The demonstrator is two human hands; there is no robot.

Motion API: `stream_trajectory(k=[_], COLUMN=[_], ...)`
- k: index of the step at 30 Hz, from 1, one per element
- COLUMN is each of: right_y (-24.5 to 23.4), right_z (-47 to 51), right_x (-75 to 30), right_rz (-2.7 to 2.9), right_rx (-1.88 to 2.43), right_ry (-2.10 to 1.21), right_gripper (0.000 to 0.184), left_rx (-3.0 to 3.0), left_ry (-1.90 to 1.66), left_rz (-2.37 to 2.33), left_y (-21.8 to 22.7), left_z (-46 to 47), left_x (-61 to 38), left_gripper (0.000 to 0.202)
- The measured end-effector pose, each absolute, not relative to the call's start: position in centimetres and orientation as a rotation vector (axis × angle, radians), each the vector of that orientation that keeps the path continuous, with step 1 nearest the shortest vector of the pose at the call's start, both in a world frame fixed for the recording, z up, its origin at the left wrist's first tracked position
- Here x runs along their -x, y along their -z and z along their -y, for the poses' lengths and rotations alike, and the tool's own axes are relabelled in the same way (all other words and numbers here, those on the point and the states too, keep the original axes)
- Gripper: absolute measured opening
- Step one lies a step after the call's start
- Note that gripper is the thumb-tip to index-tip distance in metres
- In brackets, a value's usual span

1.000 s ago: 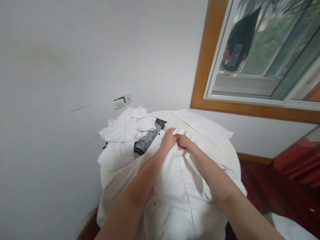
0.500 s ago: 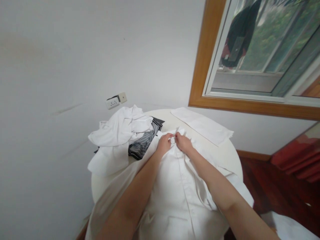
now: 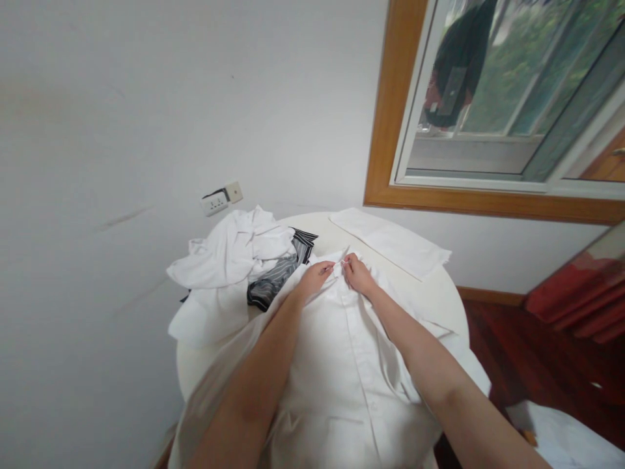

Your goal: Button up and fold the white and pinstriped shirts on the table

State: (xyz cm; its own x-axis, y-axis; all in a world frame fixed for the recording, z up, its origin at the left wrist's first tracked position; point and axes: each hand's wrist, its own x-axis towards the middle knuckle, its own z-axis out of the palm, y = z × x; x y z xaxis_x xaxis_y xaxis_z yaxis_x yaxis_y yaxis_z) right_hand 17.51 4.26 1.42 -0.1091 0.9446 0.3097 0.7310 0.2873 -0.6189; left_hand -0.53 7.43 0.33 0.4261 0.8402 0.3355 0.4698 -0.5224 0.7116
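A white button-front garment (image 3: 327, 365), like a shirt or coat, lies spread over the round table with its neck end away from me. My left hand (image 3: 316, 277) pinches the cloth at the left side of the neck opening. Close by on the right, my right hand (image 3: 357, 273) is closed on the other side of the same opening. Between the fingertips is a small bit of white cloth; whether a button is in them cannot be made out. The front seam runs down toward me between my forearms.
On the table's left is a heap of white clothes (image 3: 234, 247) with a black-and-white striped cloth (image 3: 273, 280). A folded white cloth (image 3: 390, 241) lies at the back right of the round table (image 3: 317, 225). Behind are the wall, a socket (image 3: 215, 203) and a wood-framed window (image 3: 381, 130).
My left hand has shifted slightly left, its fingers now flatter at the neck opening. My right hand keeps its grip. The whole view has moved a little.
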Motion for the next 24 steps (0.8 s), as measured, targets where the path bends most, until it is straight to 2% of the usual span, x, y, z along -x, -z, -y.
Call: stream_trajectory(k=[6,14,24], right_y=[-1.5,-1.4,-0.4], right_z=[-4.0,-4.0,-4.6], right_x=[-17.5,-17.4,-17.3], right_rz=[1.888,1.899,1.678], right_rx=[1.454,1.441,1.153], right_ry=[-0.531,-0.598,-0.946], right_gripper=[0.022,0.019,0.018], left_rx=[-2.138,-2.357,-2.714], left_ry=[-0.922,-0.943,-0.958], left_rz=[-1.090,-1.230,-1.353], left_y=[-0.1,-0.6,-1.2], left_z=[-7.7,-6.8,-6.1], left_x=[0.7,0.2,-0.5], left_gripper=[0.031,0.024,0.023])
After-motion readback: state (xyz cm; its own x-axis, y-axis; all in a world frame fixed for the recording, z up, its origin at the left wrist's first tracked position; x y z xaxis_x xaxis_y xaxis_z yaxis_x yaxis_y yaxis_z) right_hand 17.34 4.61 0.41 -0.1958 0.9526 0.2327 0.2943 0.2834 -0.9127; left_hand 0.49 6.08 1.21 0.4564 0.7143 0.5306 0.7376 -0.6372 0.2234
